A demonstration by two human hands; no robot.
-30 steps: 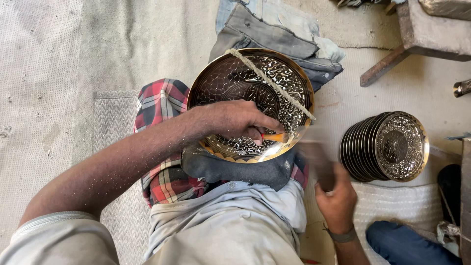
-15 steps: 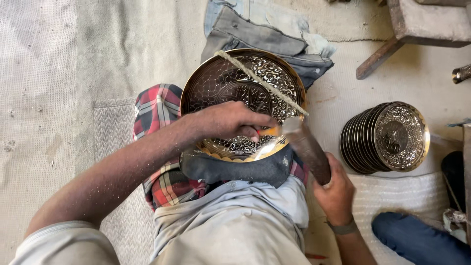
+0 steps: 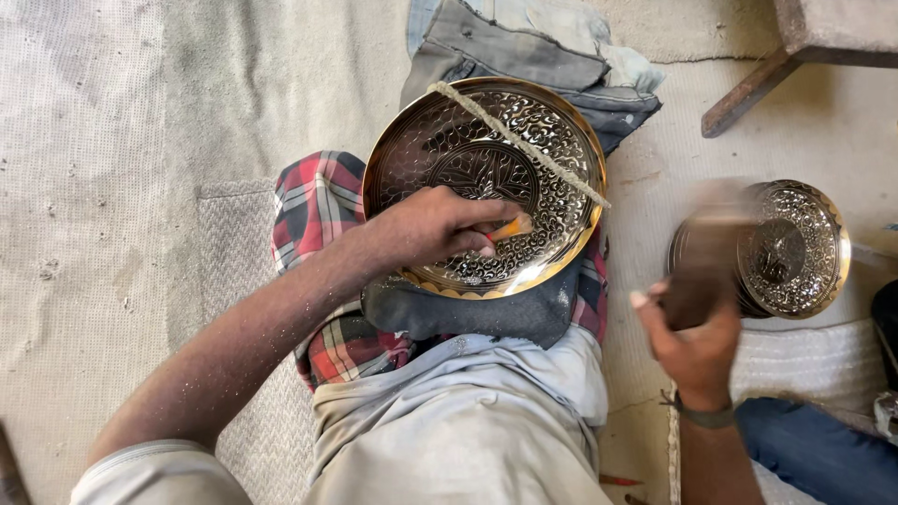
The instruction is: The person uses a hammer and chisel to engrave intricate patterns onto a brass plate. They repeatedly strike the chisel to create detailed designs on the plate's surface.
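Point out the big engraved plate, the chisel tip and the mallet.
engraved plate (image 3: 524, 131), head view, upper patterned face.
chisel (image 3: 513, 227), head view, orange tip beyond the left hand (image 3: 426, 229).
mallet (image 3: 697, 266), head view, blurred head above the right hand (image 3: 697, 351).

Engraved brass plate (image 3: 486, 178) propped on the lap over a dark cloth (image 3: 468, 313). Left hand (image 3: 430, 229) presses a small orange-tipped tool (image 3: 510, 227) against the plate's lower centre. Right hand (image 3: 697, 337) grips a blurred mallet (image 3: 697, 271) beside a stack of plates (image 3: 776, 248).
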